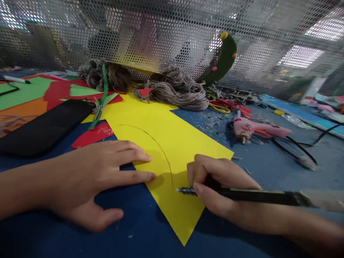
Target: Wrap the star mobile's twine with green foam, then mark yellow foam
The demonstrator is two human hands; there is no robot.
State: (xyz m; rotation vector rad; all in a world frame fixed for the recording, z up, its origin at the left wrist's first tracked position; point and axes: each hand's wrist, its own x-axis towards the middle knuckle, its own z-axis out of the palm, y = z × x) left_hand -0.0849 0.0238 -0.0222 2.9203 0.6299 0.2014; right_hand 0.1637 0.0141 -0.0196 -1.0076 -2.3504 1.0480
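A yellow sheet of paper (185, 139) lies at an angle on the blue table, one corner pointing toward me. On it runs a thin dark curved line (159, 144), arching from upper left down to the middle. My left hand (99, 179) is flat with its fingers spread, two fingertips resting on the sheet's left edge. Pinched in my right hand (217, 182) is a black pen (255, 196). Its tip is just right of the curve's lower end; whether it touches the paper I cannot tell.
Left are a black phone-like slab (48, 127), red paper (94, 135) and green paper (29, 91). Grey cord bundles (177, 91) lie behind the sheet, against a perforated metal panel (161, 32). A pink glue gun (260, 129) with a black cable sits right, near red-handled scissors (231, 105).
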